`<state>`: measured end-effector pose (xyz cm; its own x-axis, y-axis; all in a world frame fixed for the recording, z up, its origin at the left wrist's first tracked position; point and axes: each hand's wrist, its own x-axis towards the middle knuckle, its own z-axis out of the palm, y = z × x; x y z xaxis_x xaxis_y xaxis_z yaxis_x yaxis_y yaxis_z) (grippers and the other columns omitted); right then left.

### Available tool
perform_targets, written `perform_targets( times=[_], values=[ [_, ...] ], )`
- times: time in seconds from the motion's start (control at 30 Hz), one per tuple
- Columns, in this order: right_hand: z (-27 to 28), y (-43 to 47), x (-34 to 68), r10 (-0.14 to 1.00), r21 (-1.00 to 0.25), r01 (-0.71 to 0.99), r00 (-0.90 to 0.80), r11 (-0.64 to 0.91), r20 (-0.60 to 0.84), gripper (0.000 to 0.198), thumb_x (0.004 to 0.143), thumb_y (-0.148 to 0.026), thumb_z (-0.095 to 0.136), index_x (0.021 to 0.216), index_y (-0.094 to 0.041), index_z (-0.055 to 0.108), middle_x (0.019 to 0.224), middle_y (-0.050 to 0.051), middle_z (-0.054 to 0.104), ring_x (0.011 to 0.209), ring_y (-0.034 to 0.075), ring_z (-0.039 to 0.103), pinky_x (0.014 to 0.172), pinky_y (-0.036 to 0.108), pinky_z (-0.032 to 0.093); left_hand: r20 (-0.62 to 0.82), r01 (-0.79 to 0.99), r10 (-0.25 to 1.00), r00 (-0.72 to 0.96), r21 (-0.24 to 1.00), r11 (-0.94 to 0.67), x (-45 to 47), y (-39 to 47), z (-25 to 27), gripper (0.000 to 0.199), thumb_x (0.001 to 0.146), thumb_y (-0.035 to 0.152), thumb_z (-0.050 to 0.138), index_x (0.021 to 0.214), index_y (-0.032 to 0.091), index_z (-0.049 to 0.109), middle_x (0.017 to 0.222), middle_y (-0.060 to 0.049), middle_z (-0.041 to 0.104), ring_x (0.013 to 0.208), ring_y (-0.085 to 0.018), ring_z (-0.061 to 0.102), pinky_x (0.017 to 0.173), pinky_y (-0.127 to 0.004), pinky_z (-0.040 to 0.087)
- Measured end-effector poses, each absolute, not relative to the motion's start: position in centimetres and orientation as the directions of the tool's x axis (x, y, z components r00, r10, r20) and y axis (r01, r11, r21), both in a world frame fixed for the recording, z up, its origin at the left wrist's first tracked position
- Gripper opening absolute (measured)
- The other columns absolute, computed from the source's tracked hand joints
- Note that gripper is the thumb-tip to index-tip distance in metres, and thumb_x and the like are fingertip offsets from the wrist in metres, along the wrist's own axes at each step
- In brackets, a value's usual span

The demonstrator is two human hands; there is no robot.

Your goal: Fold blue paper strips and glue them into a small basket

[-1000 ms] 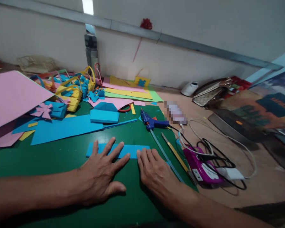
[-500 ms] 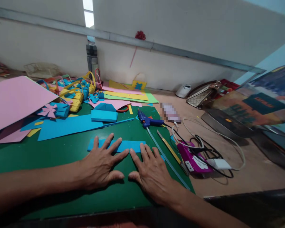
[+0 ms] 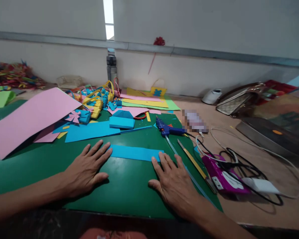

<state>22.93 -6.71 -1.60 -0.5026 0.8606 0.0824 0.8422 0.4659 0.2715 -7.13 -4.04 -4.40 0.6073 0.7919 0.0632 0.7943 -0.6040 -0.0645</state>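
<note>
A folded strip of blue paper (image 3: 134, 152) lies flat on the green mat (image 3: 129, 186) between my hands. Spread at the strip's left end is my left hand (image 3: 86, 169), open, palm down, its fingertips beside or just on the paper. My right hand (image 3: 175, 176) rests palm down across the strip's right end, fingers stretched out. Neither hand grips anything. Behind the strip are a larger blue sheet (image 3: 89, 131) and a small folded blue paper box (image 3: 122, 121).
Just past my right hand lie a blue glue gun (image 3: 168, 127), a yellow-handled cutter knife (image 3: 191, 159) and a purple power strip (image 3: 223, 176) with tangled cables. A large pink sheet (image 3: 35, 119) and small paper baskets (image 3: 96, 104) are at the left. A handbag (image 3: 236, 101) stands at the back right.
My hands have slid apart, the left moving left off most of the strip and the right toward its right end. More of the blue strip shows. The camera view has turned left.
</note>
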Motion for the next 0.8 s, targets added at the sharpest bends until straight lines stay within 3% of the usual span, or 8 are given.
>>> perform_targets(
  times=[0.13, 0.23, 0.3, 0.43, 0.6, 0.8],
  values=[
    [-1.5, -6.6, 22.9, 0.853, 0.289, 0.835, -0.512, 0.468, 0.100, 0.059, 0.089, -0.056, 0.031, 0.124, -0.015, 0.055, 0.124, 0.020, 0.057, 0.118, 0.038, 0.048, 0.093, 0.059, 0.032, 0.152, 0.851, 0.838, 0.525, -0.122, -0.511, -8.3, -5.1, -3.9, 0.065, 0.089, 0.060, 0.027, 0.138, 0.020, 0.036, 0.145, -0.009, 0.034, 0.136, -0.031, 0.022, 0.106, -0.050, 0.023],
    [-1.4, -6.7, 22.9, 0.848, 0.295, 0.830, -0.520, 0.473, 0.106, 0.058, 0.089, -0.055, 0.033, 0.122, -0.015, 0.057, 0.121, 0.020, 0.058, 0.116, 0.038, 0.049, 0.093, 0.059, 0.031, 0.263, 0.863, 0.822, 0.504, -0.156, -0.480, -7.2, -5.9, -2.6, 0.061, 0.088, 0.057, 0.033, 0.128, 0.014, 0.051, 0.141, -0.013, 0.040, 0.135, -0.035, 0.022, 0.106, -0.055, 0.019],
    [-1.5, -6.7, 22.8, 0.848, 0.304, 0.832, -0.517, 0.465, 0.117, 0.057, 0.088, -0.055, 0.034, 0.121, -0.014, 0.058, 0.119, 0.020, 0.060, 0.114, 0.037, 0.050, 0.094, 0.060, 0.030, 0.297, 0.799, 0.744, 0.598, -0.149, -0.583, -5.4, -6.1, -1.8, 0.063, 0.088, 0.056, 0.035, 0.133, 0.012, 0.044, 0.143, -0.015, 0.036, 0.136, -0.033, 0.020, 0.108, -0.054, 0.017],
    [-1.8, -6.8, 22.7, 0.835, 0.302, 0.833, -0.524, 0.463, 0.165, 0.057, 0.089, -0.055, 0.033, 0.120, -0.013, 0.058, 0.123, 0.017, 0.058, 0.116, 0.036, 0.048, 0.097, 0.059, 0.026, 0.147, 0.565, 0.560, 0.815, 0.009, -0.825, -0.7, -5.0, -1.6, 0.072, 0.087, 0.062, 0.030, 0.138, 0.011, 0.033, 0.146, -0.015, 0.030, 0.137, -0.031, 0.019, 0.107, -0.048, 0.022],
    [-1.6, -6.8, 23.2, 0.822, 0.274, 0.837, -0.531, 0.473, 0.206, 0.052, 0.090, -0.053, 0.036, 0.118, -0.015, 0.058, 0.126, 0.011, 0.058, 0.116, 0.031, 0.047, 0.100, 0.058, 0.019, 0.003, 0.489, 0.501, 0.866, 0.212, -0.846, 2.1, -3.2, -2.3, 0.082, 0.085, 0.067, 0.020, 0.143, 0.009, 0.020, 0.149, -0.017, 0.019, 0.138, -0.031, 0.014, 0.107, -0.053, 0.019],
    [-0.6, -7.2, 24.6, 0.848, 0.340, 0.843, -0.495, 0.417, 0.189, 0.048, 0.087, -0.049, 0.046, 0.109, -0.010, 0.063, 0.119, 0.013, 0.062, 0.117, 0.032, 0.046, 0.101, 0.057, 0.018, -0.049, 0.510, 0.516, 0.855, 0.253, -0.822, 1.7, -3.2, -2.4, 0.080, 0.086, 0.067, 0.019, 0.143, 0.010, 0.018, 0.150, -0.015, 0.014, 0.139, -0.031, 0.009, 0.107, -0.056, 0.016]
  ],
)
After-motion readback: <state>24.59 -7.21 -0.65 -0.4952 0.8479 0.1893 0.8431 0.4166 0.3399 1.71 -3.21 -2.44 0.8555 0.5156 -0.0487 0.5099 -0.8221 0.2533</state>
